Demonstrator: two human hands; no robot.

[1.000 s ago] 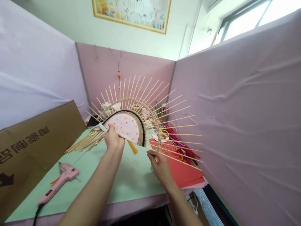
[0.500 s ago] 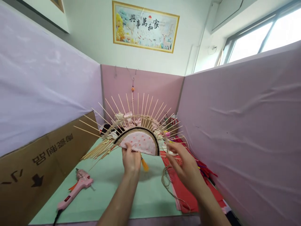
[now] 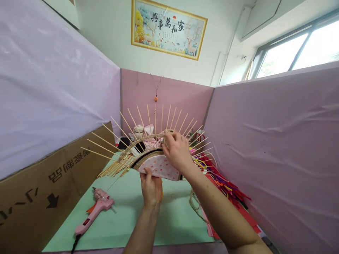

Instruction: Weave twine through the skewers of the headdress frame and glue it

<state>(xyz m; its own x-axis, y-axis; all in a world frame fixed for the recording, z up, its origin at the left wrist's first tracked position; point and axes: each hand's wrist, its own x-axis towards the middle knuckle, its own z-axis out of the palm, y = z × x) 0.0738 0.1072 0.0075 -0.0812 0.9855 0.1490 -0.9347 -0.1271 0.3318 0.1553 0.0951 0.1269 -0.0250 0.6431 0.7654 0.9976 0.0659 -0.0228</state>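
A half-round fan craft, pink with red dots and edged in black and brown, is held up over the table. Thin wooden sticks radiate from its curved edge. My left hand grips the lower straight edge, thumb in front. Twine runs in an arc across the sticks, and my right hand has its bent fingers closed on it near the top right. That hand covers part of the fan and several sticks. A loose coil of twine hangs down at the right.
A pink glue gun lies on the green tabletop at the left, beside a cardboard sheet. Loose sticks lie behind the fan. Red sheets and colourful pipe cleaners line the right side. Partitions surround the table.
My right hand has moved up and left from beside the fan's right end onto the twine arc. My left hand still holds the fan. The view has shifted slightly.
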